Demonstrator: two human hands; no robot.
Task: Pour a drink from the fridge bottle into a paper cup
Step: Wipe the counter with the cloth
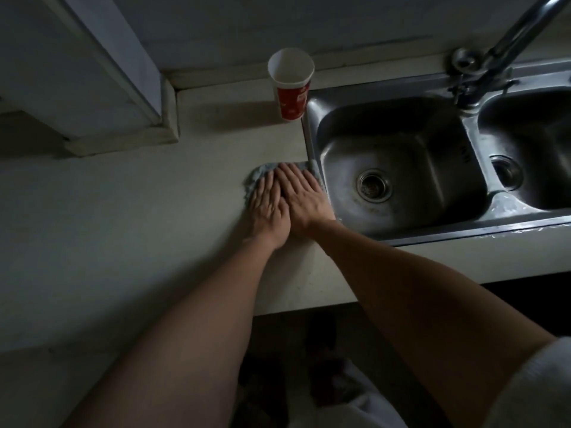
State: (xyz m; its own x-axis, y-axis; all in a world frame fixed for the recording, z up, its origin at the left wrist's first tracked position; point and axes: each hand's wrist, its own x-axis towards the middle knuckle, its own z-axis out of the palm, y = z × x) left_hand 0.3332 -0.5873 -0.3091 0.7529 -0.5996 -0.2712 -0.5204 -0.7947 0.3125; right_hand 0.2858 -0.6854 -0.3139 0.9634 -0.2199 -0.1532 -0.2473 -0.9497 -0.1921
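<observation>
KITCHEN COUNTER: My left hand (268,208) and right hand (304,197) lie side by side, fingers straight and together, gripping nothing. Both press flat on a crumpled blue-grey cloth (255,177) at the right edge of the pale stone counter (154,211), hard against the rim of the stainless steel sink (312,131)

This looks to me like a wipe-down rather than the pour itself. It is best done with even palm pressure and short strokes towards the sink, kept clear of the cup so it is not knocked

The red-and-white paper cup (290,88) stands upright at the counter's back edge, just beside the sink's back left corner and well apart from the cloth. Only its white inner wall shows, with no drink visible. The near basin holds nothing but its drain strainer. The fridge bottle is out of view
</observation>
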